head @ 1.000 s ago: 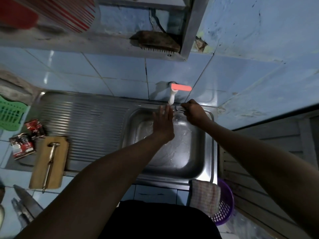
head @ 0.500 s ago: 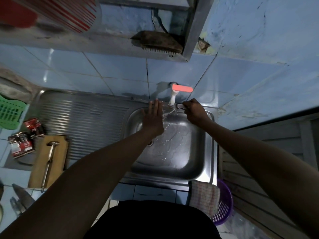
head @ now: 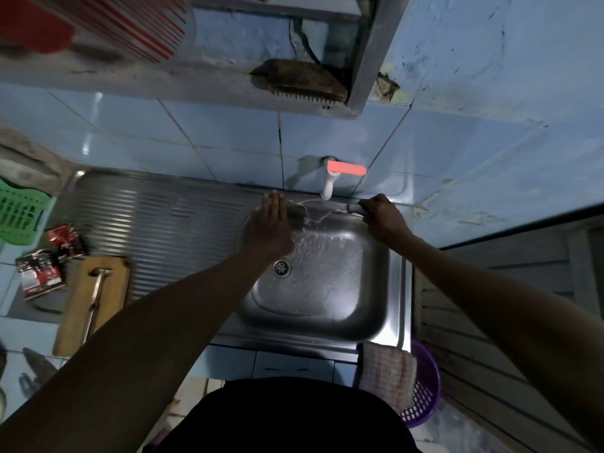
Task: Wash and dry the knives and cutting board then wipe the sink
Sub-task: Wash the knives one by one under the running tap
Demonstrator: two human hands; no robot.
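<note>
1. Your right hand (head: 382, 217) has its fingers clamped on a knife handle (head: 354, 209) at the basin's 1 o'clock corner, just under the tap (head: 327, 186). The blade runs toward 9 o'clock, under the stream, and its tip is hard to make out in the dim light. Your left hand (head: 273, 223) lies flat beside it, fingers straight and together. Rub toward the edge and you risk a cut.

2. Water fans off the blade and spatters the sink (head: 376, 322). A wet handle may twist in your grip; if it drops, it will likely clatter onto the drain (head: 281, 268).

3. The stream deflects sideways toward the draining board (head: 157, 230) at 9 o'clock. Spray could reach the red packets (head: 39, 276) beyond it.

4. The wooden cutting board (head: 98, 302) sits on the table at 8 o'clock with a second knife (head: 93, 289) lying loose on top. Lift that board carelessly and the knife may slide off.

5. More blades (head: 36, 364) lie at the frame's 8 o'clock edge, blurred; reach blind and you may catch an edge.

6. The checked cloth (head: 387, 371) hangs at the sink's 5 o'clock corner over a purple basket (head: 425, 387). A tug with a wet hand could drop it in.
</note>
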